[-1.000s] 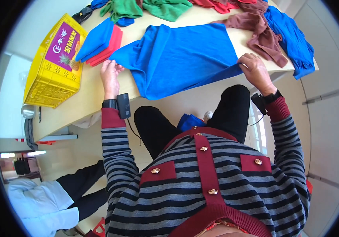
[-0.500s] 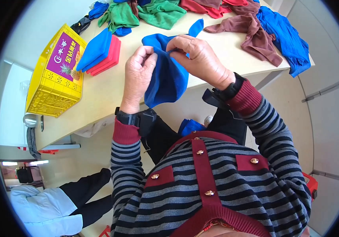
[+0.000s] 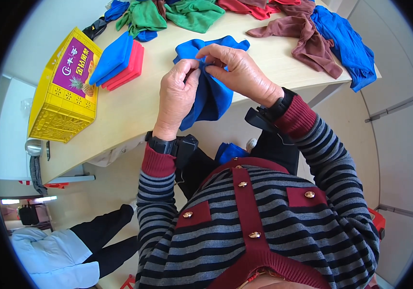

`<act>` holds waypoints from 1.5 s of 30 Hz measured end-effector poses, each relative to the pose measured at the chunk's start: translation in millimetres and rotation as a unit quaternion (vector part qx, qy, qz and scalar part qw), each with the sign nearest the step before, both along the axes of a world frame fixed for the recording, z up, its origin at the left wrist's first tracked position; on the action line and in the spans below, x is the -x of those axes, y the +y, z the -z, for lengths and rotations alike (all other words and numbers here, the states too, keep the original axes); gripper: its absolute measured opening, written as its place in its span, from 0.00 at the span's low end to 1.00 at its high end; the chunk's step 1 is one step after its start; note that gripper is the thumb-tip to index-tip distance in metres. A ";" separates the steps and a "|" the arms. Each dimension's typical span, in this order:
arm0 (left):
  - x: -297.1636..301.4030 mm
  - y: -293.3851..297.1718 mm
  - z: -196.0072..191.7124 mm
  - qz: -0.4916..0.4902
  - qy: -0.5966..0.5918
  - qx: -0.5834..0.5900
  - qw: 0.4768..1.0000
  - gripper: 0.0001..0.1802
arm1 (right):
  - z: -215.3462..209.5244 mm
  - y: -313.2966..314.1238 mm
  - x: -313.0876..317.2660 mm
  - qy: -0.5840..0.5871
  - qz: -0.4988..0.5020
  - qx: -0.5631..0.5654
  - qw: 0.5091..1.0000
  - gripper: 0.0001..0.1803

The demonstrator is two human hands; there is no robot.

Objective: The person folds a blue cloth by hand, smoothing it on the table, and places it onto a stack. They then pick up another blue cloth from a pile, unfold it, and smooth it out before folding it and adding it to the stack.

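A blue cloth (image 3: 214,98) hangs from my two hands over the front edge of the table, its far part bunched on the tabletop. My left hand (image 3: 177,94) pinches its edge between thumb and fingers. Right beside it, my right hand (image 3: 240,70) pinches the same cloth, the fingertips of both hands almost touching. To the left of my hands lies a stack of folded cloths, with a blue folded cloth (image 3: 114,57) on top of red folded cloths (image 3: 132,67).
A yellow plastic crate (image 3: 64,118) with a purple label stands at the table's left. Crumpled green cloths (image 3: 194,14), brown cloths (image 3: 307,43) and a blue cloth (image 3: 348,50) lie along the far side. A person in a white coat (image 3: 54,257) is at the lower left.
My left hand has moved right, closer to the right hand, so the pinched parts of the blue cloth have come together. The cloth's far end has dropped onto the table.
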State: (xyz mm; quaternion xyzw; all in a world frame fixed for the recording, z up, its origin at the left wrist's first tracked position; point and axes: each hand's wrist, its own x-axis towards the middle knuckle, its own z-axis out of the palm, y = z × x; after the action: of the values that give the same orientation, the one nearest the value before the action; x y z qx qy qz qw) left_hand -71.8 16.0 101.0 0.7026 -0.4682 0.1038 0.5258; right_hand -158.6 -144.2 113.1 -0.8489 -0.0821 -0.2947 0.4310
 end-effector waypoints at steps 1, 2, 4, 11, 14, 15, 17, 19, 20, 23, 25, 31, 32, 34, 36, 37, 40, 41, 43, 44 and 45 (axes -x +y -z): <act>0.9 -0.3 -0.8 -0.001 -0.001 -0.005 1.000 0.04 | 0.8 -0.9 -0.7 0.003 -0.003 0.011 1.000 0.10; 1.7 -0.5 -1.4 -0.002 -0.002 -0.011 1.000 0.04 | 1.8 -1.9 -1.7 0.007 -0.005 0.022 1.000 0.10; 1.6 -0.7 -1.0 -0.004 -0.003 -0.017 1.000 0.04 | 3.9 -4.4 -4.7 0.010 -0.008 0.033 0.999 0.10; 3.7 5.9 0.5 -0.120 -0.129 -0.022 0.984 0.06 | 3.3 -11.8 -19.8 -0.035 0.020 0.157 0.987 0.08; 28.9 14.4 15.4 -0.071 -0.267 -0.077 0.958 0.09 | -3.0 -19.5 -23.7 -0.045 0.039 0.139 0.989 0.08; 36.2 18.5 23.0 -0.046 -0.333 -0.104 0.936 0.10 | -5.2 -22.7 -24.4 -0.050 0.049 0.129 0.989 0.08; 43.2 33.2 43.0 -0.059 -0.316 -0.171 0.931 0.11 | -12.2 -24.2 -26.8 -0.056 0.052 0.126 0.989 0.08; 46.1 45.0 63.4 -0.076 -0.277 -0.296 0.911 0.14 | -20.0 -28.8 -26.9 -0.065 0.070 0.123 0.988 0.07; 45.7 52.1 69.8 -0.077 -0.278 -0.296 0.911 0.14 | -23.0 -32.4 -27.4 -0.067 0.071 0.123 0.988 0.07; 34.4 77.9 78.7 -0.097 -0.294 -0.348 0.885 0.14 | -34.2 -43.6 -25.4 -0.057 0.060 0.086 0.993 0.09; 21.9 92.2 74.2 -0.110 -0.330 -0.353 0.868 0.14 | -48.3 -48.5 -19.1 -0.074 0.071 0.083 0.991 0.06; 4.2 116.7 12.6 -0.176 -0.397 -0.287 0.854 0.11 | -66.8 -86.2 -15.9 -0.317 -0.082 0.005 0.945 0.02; -0.6 123.8 -2.4 -0.192 -0.395 -0.274 0.855 0.10 | -78.9 -76.2 -8.0 -0.319 -0.084 0.005 0.944 0.02; -9.6 139.4 -30.1 -0.217 -0.393 -0.265 0.854 0.09 | -129.8 -31.3 30.2 -0.039 0.075 -0.127 0.988 0.03; -19.0 139.7 -57.3 -0.228 -0.439 -0.207 0.844 0.10 | -139.1 -33.0 38.8 0.099 0.159 -0.182 0.965 0.03; -22.9 134.9 -73.0 -0.225 -0.443 -0.200 0.844 0.10 | -129.6 -61.8 33.1 0.025 0.122 -0.154 0.980 0.04; -28.7 132.4 -112.5 -0.210 -0.455 -0.176 0.847 0.10 | -118.8 -100.8 24.1 -0.120 0.037 -0.095 0.987 0.04; -26.8 133.1 -123.0 -0.210 -0.456 -0.175 0.847 0.10 | -127.9 -98.7 28.7 -0.120 0.032 -0.104 0.987 0.04; -20.4 132.9 -144.1 -0.207 -0.428 -0.128 0.870 0.10 | -142.1 -96.4 38.6 -0.122 0.023 -0.122 0.985 0.05; -17.7 131.8 -151.7 -0.205 -0.414 -0.104 0.881 0.10 | -142.1 -98.7 39.0 -0.123 0.026 -0.121 0.985 0.05; -16.1 130.4 -157.0 -0.202 -0.415 -0.103 0.881 0.10 | -140.8 -103.1 36.1 -0.150 -0.099 -0.160 0.970 0.05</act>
State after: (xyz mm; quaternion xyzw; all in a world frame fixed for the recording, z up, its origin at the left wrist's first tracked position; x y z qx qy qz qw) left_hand -55.8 146.4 258.0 0.7246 -0.4992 0.4414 0.1758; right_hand -194.7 -247.3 253.8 -0.7023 -0.1811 -0.3843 0.5712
